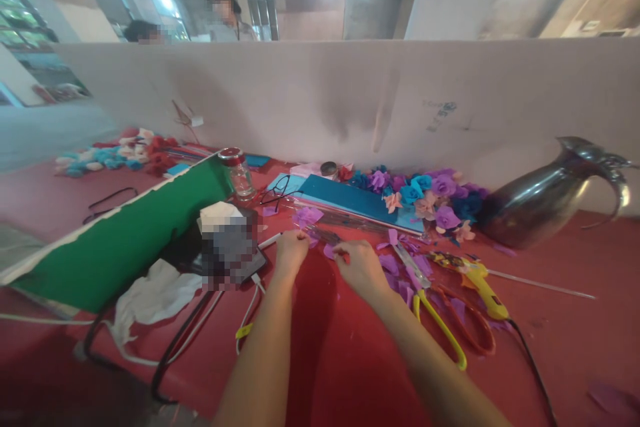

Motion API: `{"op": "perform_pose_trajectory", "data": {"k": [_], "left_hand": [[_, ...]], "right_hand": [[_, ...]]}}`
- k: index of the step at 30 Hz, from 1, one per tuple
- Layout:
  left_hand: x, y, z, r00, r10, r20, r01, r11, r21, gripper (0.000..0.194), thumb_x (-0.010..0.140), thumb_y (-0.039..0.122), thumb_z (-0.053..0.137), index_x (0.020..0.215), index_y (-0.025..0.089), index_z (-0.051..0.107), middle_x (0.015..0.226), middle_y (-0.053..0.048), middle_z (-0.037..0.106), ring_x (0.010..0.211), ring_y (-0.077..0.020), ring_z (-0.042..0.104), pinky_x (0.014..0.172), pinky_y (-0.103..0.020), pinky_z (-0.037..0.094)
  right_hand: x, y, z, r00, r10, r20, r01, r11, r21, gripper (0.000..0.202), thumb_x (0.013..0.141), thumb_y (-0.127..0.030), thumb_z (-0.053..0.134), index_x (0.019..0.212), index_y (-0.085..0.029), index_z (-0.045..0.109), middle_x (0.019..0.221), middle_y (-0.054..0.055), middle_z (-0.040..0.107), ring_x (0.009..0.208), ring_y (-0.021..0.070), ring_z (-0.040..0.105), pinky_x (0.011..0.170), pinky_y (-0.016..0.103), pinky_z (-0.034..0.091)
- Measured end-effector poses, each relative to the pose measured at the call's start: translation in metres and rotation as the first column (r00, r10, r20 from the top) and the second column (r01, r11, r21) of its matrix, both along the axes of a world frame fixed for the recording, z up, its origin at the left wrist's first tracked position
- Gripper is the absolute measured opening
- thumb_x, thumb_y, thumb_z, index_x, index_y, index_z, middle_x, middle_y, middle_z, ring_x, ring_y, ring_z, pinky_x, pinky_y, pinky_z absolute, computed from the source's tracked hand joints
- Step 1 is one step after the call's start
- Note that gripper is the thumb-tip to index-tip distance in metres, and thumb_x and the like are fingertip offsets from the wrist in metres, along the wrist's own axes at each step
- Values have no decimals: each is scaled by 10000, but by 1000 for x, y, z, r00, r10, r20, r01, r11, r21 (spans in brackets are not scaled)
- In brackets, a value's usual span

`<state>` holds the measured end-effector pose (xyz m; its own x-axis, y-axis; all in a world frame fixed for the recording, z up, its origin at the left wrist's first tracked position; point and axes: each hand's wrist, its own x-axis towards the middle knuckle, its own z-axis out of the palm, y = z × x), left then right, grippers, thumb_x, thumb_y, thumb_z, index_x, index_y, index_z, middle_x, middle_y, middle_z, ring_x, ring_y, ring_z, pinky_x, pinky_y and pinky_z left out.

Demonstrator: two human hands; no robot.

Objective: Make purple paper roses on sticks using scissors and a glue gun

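My left hand (293, 253) is closed in a pinch at the middle of the red table (320, 347), beside a purple paper flower (307, 216). Just to its right, my right hand (361, 265) has its fingers curled together near a small purple petal (329, 251). What either hand pinches is too small to make out. Thin dark stems (327, 235) lie just beyond the fingers. Scissors with yellow and red handles (440, 330) rest right of my right hand among purple scraps, and a yellow glue gun (485, 287) lies beyond them.
Paper flowers (433, 197) lie before a metal jug (540, 193) at the right. Blue sheets (350, 197), glasses (280, 193) and a glass jar (239, 177) stand or lie further back. Left are a green board (125, 240), tissue and cables. Two people are behind the pale partition (300, 100).
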<state>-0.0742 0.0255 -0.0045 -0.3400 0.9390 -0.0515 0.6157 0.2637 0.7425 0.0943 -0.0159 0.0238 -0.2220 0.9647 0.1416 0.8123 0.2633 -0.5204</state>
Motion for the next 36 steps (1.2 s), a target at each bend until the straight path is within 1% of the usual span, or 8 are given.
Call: {"op": "perform_pose_trajectory", "data": {"k": [2,4,9,12,18,23,28,36], "left_hand": [[1,-1,1,1000,2,0,-2,1000,11,155,739,231,576,690,169,709,678,-56,707,683,-186,622,632,-262,410],[3,-3,4,1000,-8,14,8,1000,24,145,736,207,572,740,174,713,734,-59,723,716,-184,629,659,-262,419],[10,-7,10,990,-46,135,45,999,10,155,671,97,576,723,172,701,767,-59,732,739,-178,642,683,-256,438],[13,-9,14,980,-68,188,74,997,-26,120,670,111,602,712,168,699,762,-63,733,751,-184,646,691,-258,445],[18,-9,11,978,-70,196,83,995,-61,116,649,107,633,717,159,711,783,-83,736,777,-204,648,702,-270,452],[23,-9,7,977,-92,193,107,992,-69,102,656,125,636,709,164,713,778,-84,736,785,-206,645,691,-268,455],[28,-11,10,980,-101,174,117,990,-85,146,671,114,610,756,170,714,809,-88,740,802,-206,650,711,-258,457],[31,-9,9,983,-92,162,104,992,-72,113,650,133,646,738,170,706,778,-90,734,796,-222,654,720,-275,455]], "right_hand": [[0,1,-1,992,-23,122,20,1000,24,247,797,-175,566,969,-232,734,981,44,737,978,228,589,844,291,403],[0,-2,-2,969,-24,248,5,997,77,231,803,-214,579,978,-229,729,998,64,724,998,255,564,838,328,390],[-1,-6,-6,920,44,389,-115,980,161,224,855,-207,518,818,-196,739,896,100,724,958,262,556,799,368,370],[-3,-3,-9,932,36,361,-97,984,151,234,850,-187,517,772,-190,738,848,93,722,933,252,569,786,356,377],[-2,9,-15,983,-104,153,105,994,2,212,817,-174,567,904,-239,750,909,50,742,946,205,609,778,268,414],[2,17,-19,979,-157,130,167,983,-77,173,810,-232,617,912,-281,749,911,29,745,869,173,656,699,229,429],[2,17,-14,977,-164,133,180,977,-115,195,814,-276,578,910,-266,747,895,46,745,854,190,666,653,234,424],[5,20,-6,986,-113,121,131,980,-148,237,773,-209,551,846,-263,770,862,32,760,852,202,676,666,232,441]]}}
